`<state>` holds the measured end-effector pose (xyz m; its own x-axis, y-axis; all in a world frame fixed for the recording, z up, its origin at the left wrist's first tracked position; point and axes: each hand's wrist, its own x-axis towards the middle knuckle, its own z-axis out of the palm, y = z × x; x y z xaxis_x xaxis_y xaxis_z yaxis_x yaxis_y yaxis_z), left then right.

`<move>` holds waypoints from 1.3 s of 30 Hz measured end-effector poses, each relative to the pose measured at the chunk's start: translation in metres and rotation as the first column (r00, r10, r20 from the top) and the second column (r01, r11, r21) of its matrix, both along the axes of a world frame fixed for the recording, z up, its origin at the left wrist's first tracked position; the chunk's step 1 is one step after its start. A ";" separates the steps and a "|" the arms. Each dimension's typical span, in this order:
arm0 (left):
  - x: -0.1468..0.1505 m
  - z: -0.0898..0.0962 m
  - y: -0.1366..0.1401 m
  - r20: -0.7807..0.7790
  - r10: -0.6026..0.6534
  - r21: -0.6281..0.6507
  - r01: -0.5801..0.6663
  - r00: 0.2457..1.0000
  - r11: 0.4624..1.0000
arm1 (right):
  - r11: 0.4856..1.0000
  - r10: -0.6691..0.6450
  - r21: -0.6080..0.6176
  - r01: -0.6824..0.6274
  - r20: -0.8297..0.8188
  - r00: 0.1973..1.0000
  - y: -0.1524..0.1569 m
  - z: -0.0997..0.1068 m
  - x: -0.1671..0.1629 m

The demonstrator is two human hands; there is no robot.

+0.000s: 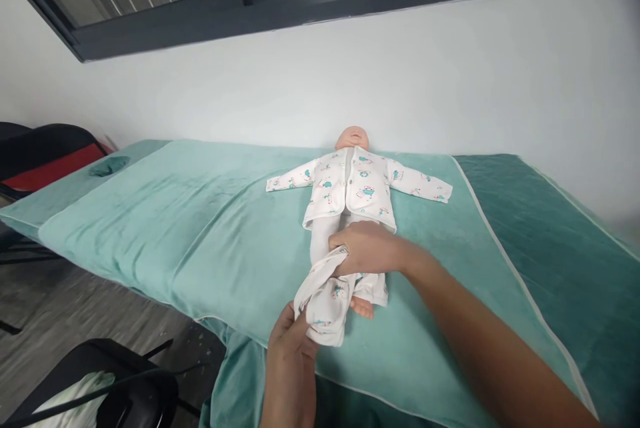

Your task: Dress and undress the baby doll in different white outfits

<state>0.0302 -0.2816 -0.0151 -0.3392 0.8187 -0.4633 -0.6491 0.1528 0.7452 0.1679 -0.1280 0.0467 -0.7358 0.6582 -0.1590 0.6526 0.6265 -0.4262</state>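
Observation:
A baby doll (354,137) lies on its back on the green-covered bed, its head toward the wall. It wears a white printed jacket (325,189), sleeves spread to both sides. White printed baby pants (333,301) are bunched around its lower legs, and one bare foot (362,307) pokes out below a pant leg. Down at the hem, my left hand (293,341) pinches the bunched cloth. My right hand (367,248) reaches over the doll's legs, fingers closed on the upper edge of the pants. The other foot is hidden in the cloth.
The bed's green cover (215,235) stretches left to a face hole (109,166). A darker green cover (545,228) lies on the right. A white wall (225,95) runs behind. Black chairs (55,141) stand at left; another chair (135,388) at lower left holds pale cloth (80,398).

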 end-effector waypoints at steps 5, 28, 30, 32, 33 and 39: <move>0.002 0.014 -0.004 0.017 -0.057 -0.001 0.057 0.998 0.998 | 1.000 0.006 -0.005 -0.006 -0.016 1.000 -0.001 0.001 0.001; -0.018 0.020 0.017 -0.047 -0.318 0.119 0.322 0.947 0.939 | 0.968 0.058 -0.231 -0.102 -0.188 0.981 0.008 0.004 0.019; -0.019 0.017 0.023 -0.158 -0.310 0.111 0.329 0.938 0.938 | 0.974 0.034 -0.216 -0.069 -0.165 0.986 0.007 0.005 0.018; -0.022 0.013 0.029 -0.299 -0.302 0.083 0.340 0.905 0.937 | 0.978 0.011 -0.204 -0.042 -0.151 0.988 0.006 0.005 0.016; -0.024 0.011 0.033 -0.363 -0.305 0.068 0.351 0.881 0.934 | 0.979 0.004 -0.200 -0.035 -0.151 0.988 0.005 0.005 0.015; -0.037 0.009 0.045 -0.508 -0.367 0.070 0.462 0.779 0.884 | 0.980 -0.030 -0.197 -0.008 -0.187 0.982 0.003 0.003 0.012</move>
<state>-0.0067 -0.2367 -0.0064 -0.0824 0.9823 -0.1682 -0.1191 0.1579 0.9803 0.1800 -0.1247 0.0498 -0.7578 0.6362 -0.1447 0.5551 0.5121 -0.6554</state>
